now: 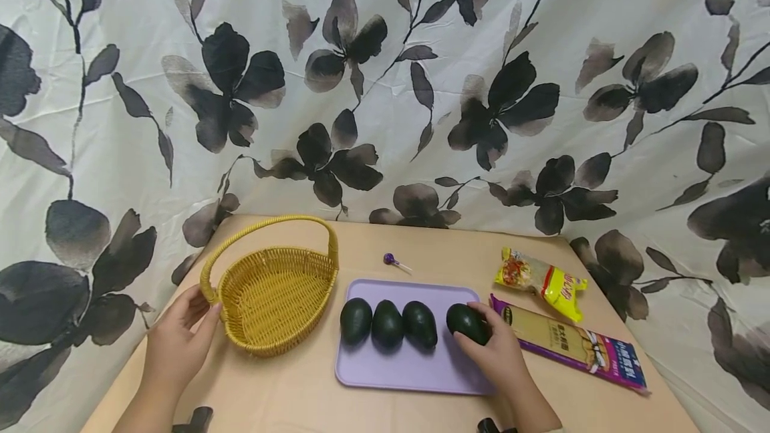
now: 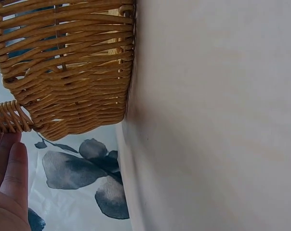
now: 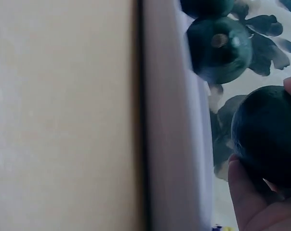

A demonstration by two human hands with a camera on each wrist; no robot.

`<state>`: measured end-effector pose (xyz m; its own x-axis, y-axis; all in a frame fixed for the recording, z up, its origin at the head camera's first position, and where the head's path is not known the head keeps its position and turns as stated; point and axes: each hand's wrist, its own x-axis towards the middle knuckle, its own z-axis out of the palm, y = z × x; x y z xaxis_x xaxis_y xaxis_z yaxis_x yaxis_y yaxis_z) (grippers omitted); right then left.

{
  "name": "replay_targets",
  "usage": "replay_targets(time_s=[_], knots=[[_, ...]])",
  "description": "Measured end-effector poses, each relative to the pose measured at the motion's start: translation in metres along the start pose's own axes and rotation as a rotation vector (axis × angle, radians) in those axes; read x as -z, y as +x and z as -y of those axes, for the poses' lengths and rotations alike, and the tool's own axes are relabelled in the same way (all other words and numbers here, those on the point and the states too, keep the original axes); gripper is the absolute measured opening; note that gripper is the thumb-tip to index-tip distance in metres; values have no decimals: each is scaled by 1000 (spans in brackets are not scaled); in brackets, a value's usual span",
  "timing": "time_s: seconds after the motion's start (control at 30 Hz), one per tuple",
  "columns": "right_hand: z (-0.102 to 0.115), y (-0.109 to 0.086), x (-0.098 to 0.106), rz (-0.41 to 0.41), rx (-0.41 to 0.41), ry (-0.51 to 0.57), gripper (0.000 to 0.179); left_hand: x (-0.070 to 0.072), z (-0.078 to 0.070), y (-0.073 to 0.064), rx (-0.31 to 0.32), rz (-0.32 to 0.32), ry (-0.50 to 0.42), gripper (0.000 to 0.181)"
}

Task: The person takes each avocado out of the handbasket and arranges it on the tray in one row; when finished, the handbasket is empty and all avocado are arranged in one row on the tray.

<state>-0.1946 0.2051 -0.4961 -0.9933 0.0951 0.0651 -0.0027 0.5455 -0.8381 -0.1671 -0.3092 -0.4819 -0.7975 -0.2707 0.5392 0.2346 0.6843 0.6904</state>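
My left hand (image 1: pixel 178 337) is at the left end of the handle of a yellow woven basket (image 1: pixel 273 299), thumb and fingers on either side of it. In the left wrist view, fingers (image 2: pixel 14 168) lie against the handle beside the basket's woven wall (image 2: pixel 73 72). My right hand (image 1: pixel 496 349) grips a dark green avocado (image 1: pixel 468 323) over the right part of a lilac tray (image 1: pixel 415 379). Whether this avocado (image 3: pixel 268 134) touches the tray is unclear. Three more avocados, the middle one (image 1: pixel 388 325) among them, lie side by side on the tray's left and centre.
Behind the tray lies a purple lollipop (image 1: pixel 390 259). To the right are a yellow-and-red snack packet (image 1: pixel 541 279) and a long purple noodle-like package (image 1: pixel 577 343), close to the right hand. A floral cloth (image 1: pixel 385 85) hangs behind the beige table (image 1: pixel 271 393).
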Motion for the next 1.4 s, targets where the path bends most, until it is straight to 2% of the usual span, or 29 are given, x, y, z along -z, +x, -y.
replay_targets(time_s=[0.23,0.67,1.23,1.4], knots=[[-7,7,-10,-2,30,-57,63,-1,1,0,7,1,3,45],[-9,12,-21,61,20,-87,68,0,-1,2,8,-18,18,45],[-12,7,-22,76,17,-133,77,-3,-2,2,1,-8,8,46],[-9,7,-22,75,29,-133,76,-1,-3,1,26,-4,30,45]])
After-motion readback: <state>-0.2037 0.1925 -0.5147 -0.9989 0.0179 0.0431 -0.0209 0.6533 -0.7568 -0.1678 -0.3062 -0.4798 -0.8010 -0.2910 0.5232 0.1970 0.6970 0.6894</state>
